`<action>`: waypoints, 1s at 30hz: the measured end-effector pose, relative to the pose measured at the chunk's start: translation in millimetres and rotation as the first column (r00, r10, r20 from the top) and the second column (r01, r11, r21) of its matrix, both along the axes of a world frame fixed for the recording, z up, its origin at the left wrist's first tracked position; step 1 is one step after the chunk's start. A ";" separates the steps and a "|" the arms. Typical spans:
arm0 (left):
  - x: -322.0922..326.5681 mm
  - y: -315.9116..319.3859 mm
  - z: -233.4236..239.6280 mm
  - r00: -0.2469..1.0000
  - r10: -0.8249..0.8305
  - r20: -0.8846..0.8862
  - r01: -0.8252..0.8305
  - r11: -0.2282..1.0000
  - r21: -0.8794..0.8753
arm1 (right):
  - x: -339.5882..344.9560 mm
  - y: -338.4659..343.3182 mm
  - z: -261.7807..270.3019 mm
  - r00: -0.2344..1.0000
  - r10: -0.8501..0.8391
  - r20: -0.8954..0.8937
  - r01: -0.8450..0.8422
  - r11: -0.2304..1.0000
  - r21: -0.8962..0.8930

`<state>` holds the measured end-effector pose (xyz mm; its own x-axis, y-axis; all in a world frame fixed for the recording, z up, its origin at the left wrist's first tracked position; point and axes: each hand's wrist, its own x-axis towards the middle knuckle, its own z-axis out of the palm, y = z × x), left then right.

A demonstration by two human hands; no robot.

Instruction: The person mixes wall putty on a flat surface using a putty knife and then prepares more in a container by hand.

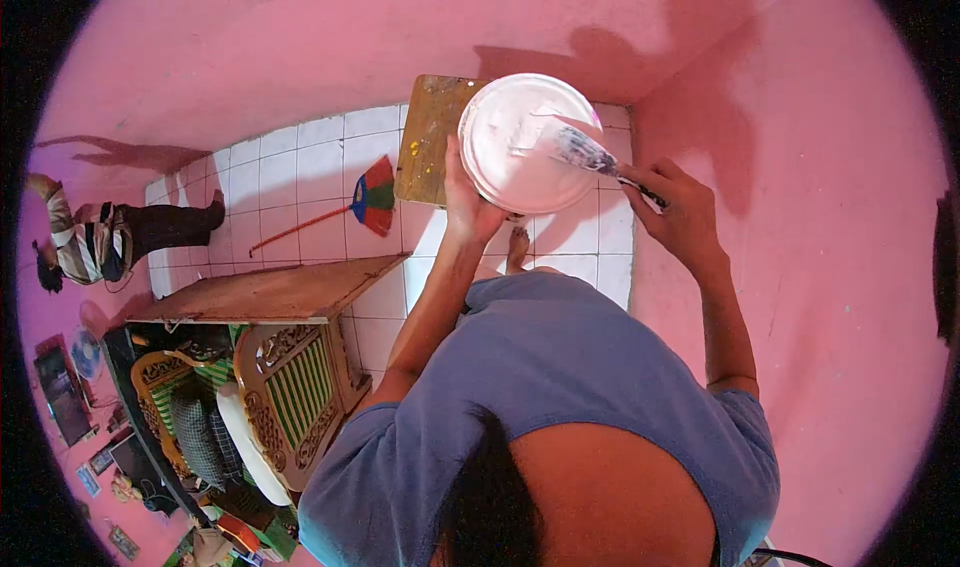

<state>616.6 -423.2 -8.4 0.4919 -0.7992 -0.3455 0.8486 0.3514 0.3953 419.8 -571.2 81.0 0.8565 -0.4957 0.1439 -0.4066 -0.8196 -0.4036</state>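
With my left hand point(472, 203) I hold a round white bucket or lid point(495, 162) by its lower left rim. Its face is covered with white paste or paint; how deep it is I cannot tell. My right hand point(679, 210) grips the dark handle of a putty knife point(581, 147), whose smeared blade lies over the white surface, pointing to the upper left. Behind the round thing, to its left, is a wooden stool or small table point(439, 135) with yellow and white spots on its top.
A broom point(371, 199) lies on the white tiled floor point(319, 169). Pink walls point(817, 282) rise ahead and on the right. A wooden panel point(270, 293) and carved chairs point(300, 387) with striped green upholstery stand at the left. Another person point(112, 240) stands at the far left.
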 end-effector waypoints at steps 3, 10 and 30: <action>-0.1 2.2 -9.0 1.000 -0.016 -0.001 0.016 1.000 -0.005 | -0.5 -1.9 1.0 1.000 -0.030 -0.004 0.031 0.998 0.048; -4.1 -3.2 -8.1 1.000 -0.029 -0.006 0.028 0.999 -0.015 | 4.3 2.1 -7.7 0.999 -0.007 0.045 0.005 0.999 0.031; -11.3 -2.3 -7.0 0.997 -0.041 -0.066 0.040 0.999 -0.011 | -2.5 2.3 1.9 1.000 -0.025 -0.005 0.026 0.986 0.162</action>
<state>605.3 -425.6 -15.4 0.4354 -0.8214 -0.3683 0.8864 0.3199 0.3346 417.2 -568.9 82.9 0.8434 -0.5342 0.0574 -0.4280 -0.7326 -0.5293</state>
